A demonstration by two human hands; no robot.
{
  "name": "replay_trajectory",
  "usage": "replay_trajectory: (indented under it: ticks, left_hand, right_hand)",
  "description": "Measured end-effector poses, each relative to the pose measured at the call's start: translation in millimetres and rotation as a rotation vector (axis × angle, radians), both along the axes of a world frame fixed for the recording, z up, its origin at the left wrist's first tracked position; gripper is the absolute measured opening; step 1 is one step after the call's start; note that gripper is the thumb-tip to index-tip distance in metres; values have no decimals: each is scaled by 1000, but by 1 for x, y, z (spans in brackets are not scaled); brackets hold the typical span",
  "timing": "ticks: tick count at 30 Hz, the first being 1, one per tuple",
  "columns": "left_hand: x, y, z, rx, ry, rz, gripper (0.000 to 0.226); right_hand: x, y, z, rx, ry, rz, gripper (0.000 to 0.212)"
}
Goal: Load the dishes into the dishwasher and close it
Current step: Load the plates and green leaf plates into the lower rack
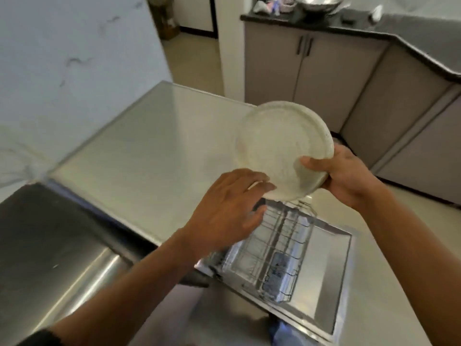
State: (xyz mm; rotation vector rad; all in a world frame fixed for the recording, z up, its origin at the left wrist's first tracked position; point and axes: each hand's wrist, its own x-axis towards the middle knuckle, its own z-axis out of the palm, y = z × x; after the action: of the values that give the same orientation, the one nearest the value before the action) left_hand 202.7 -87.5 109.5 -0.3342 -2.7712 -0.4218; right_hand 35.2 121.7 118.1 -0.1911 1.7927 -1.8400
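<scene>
A round white plate (277, 143) is held tilted above the counter's right end. My right hand (341, 176) grips its lower right rim, thumb on the face. My left hand (229, 206) is spread with its fingertips touching the plate's lower left rim. Below both hands the dishwasher stands open: its door (326, 278) lies flat and a wire rack (277, 248) is pulled out over it, with a cutlery basket (279, 273) near the front. The rack's left part is hidden behind my left arm.
A steel counter (149, 146) fills the middle and a steel sink (50, 245) sits lower left. Grey cabinets (311, 71) under a dark worktop (411, 38) run along the back right, with a metal bowl (316, 3) on top. A pale wall stands at left.
</scene>
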Motion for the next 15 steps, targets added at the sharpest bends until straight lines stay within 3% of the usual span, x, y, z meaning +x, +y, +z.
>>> replay_trajectory:
  ticks: [6,9,15]
  left_hand:
    - [-84,84,-108,161,-342,-4,57]
    - [-115,91,-188,150,-589,104,70]
    - [-164,61,-353,46,-1034,341,89]
  right_hand:
    - [-62,88,-101,258,31,-141,24]
    - [-85,85,-178,329,21,-180,38]
    - [-152,41,-324,387,-54,-224,33]
